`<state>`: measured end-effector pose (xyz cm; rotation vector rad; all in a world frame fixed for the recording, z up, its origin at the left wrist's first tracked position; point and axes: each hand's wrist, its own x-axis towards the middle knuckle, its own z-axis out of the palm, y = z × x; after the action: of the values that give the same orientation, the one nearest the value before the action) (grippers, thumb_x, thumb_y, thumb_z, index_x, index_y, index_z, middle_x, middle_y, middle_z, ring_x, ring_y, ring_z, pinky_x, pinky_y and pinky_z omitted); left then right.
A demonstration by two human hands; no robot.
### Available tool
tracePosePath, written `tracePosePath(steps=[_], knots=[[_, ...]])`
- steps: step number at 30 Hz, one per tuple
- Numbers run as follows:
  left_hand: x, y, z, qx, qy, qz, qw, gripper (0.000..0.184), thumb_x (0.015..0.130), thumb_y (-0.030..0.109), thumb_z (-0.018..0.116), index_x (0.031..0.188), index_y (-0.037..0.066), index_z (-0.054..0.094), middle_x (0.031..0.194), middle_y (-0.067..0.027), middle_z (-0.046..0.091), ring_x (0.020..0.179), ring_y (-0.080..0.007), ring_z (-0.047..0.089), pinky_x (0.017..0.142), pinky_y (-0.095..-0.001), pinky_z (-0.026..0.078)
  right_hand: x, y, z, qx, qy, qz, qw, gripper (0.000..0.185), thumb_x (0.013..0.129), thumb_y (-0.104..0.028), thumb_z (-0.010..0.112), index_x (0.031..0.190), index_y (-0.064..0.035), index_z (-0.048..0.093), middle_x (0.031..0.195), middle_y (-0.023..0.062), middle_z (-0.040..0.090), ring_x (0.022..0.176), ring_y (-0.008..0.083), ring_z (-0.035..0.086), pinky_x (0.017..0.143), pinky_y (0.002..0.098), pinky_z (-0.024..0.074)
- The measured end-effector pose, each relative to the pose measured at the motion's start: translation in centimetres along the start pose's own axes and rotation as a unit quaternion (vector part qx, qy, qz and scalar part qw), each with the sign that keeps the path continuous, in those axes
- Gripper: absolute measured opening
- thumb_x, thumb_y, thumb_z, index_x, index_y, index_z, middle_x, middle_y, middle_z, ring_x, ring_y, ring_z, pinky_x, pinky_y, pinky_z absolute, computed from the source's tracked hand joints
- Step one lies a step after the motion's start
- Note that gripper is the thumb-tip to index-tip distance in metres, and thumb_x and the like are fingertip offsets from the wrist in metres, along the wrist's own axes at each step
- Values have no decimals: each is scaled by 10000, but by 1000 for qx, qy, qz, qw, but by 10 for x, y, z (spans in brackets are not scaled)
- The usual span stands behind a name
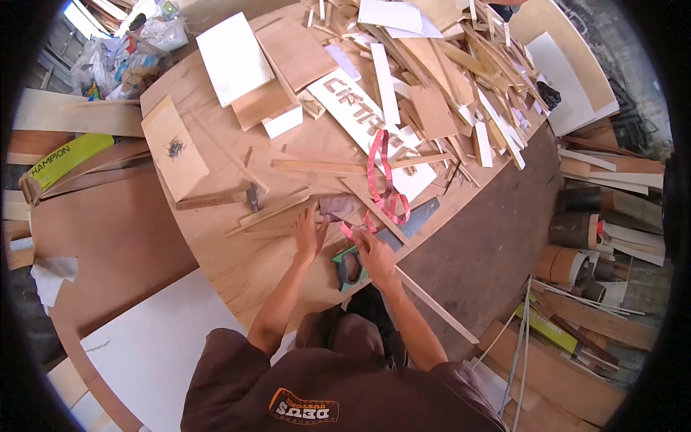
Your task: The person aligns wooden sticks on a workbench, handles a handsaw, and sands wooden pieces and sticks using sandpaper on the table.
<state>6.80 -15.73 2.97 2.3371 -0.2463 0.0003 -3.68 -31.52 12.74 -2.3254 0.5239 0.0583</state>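
Tape measure (371,165), soft and ribbon-like, pinkish red with fine markings too small to read, lying in loose loops on the worktable (237,268) before me. One tall, narrow loop reaches up over the edge of a white board (353,97) bearing large brown letters; a smaller, twisted loop falls below it, and a short bright length shows at my right hand (374,253). My right fingers are bent and grasp this length between thumb and fingers. My left hand (308,232) is released, its fingers extended and the thumb set apart, beside a crumpled purplish-brown piece (338,209) whose nature I cannot tell. Just below my right hand lies a handsaw (422,217), its green and dark handle toward my body, its grey blade slanting away to the right, partly beneath a thin wood strip (366,203). Farther left, a hammer (253,199) rests near a pale panel (169,126) carrying a small heap of dark nail-like pieces (174,148). Beyond the lettered board's left side stands a white-topped box (234,57); toward the far right, wood offcuts (439,65) lie in a jumbled pile.
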Motion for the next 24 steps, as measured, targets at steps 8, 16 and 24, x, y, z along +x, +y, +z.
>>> tracePosePath(steps=[8, 16, 24], knots=[[34, 35, 22, -148, -71, 42, 986, 181, 842, 78, 726, 994, 40, 637, 982, -146, 634, 859, -314, 648, 779, -410, 528, -1, -5, -26, 41, 66, 35, 996, 321, 919, -237, 684, 1147, -21, 617, 940, 203, 701, 887, 420, 672, 711, 482, 527], [-21, 140, -59, -311, -89, 137, 936, 134, 840, -56, 663, 943, 12, 610, 918, -95, 599, 783, -222, 623, 651, -311, 508, -27, -23, -77, -5, 164, -7, 986, 438, 857, -244, 754, 1261, -142, 620, 1069, 124, 646, 727, 329, 661, 640, 440, 523], [-99, 183, -90, -411, -167, 201, 874, 169, 846, -54, 645, 907, 56, 533, 856, 6, 505, 751, -54, 492, 647, -207, 404, -108, -9, -125, 55, 128, -123, 983, 382, 875, -268, 735, 1213, -106, 659, 1051, 156, 666, 739, 333, 663, 677, 425, 514]])
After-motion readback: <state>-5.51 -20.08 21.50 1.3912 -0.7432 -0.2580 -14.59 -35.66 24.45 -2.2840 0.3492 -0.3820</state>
